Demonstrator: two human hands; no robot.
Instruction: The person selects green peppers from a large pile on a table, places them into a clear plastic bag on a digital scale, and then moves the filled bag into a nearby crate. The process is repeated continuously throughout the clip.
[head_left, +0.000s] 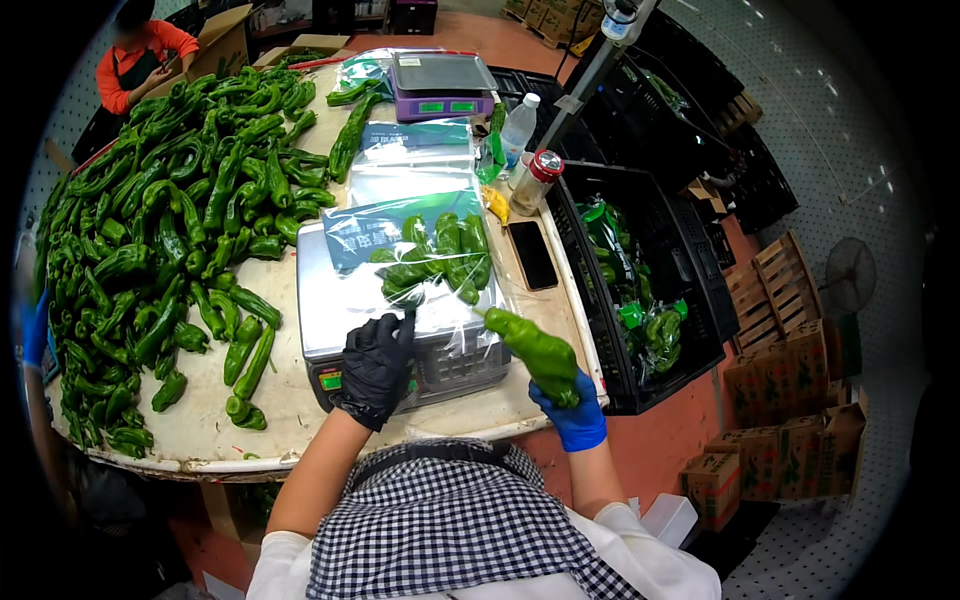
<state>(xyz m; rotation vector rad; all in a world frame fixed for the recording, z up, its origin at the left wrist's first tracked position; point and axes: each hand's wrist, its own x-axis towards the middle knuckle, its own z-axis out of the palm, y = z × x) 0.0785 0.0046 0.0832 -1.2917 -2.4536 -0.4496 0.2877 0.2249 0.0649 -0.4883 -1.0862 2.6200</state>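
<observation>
My right hand (570, 412), in a blue glove, holds a long green pepper (536, 349) by its lower end, its stem pointing up and left towards the bag. A clear plastic bag (405, 232) with a printed blue-green band lies on the steel platform of a digital scale (319, 300). Inside it are several green peppers (448, 244). My left hand (377, 367), black-gloved, rests at the near edge of the scale with its index finger reaching to the bag's near end. Whether those fingers pinch the film is unclear.
A large heap of green peppers (172, 202) covers the table's left. Beyond stands a purple scale (442, 86). A phone (533, 255), a red-lidded jar (536, 182) and a bottle (519, 131) line the right side, beside a black crate (637, 285) of bagged peppers. Another person (139, 64) works far left.
</observation>
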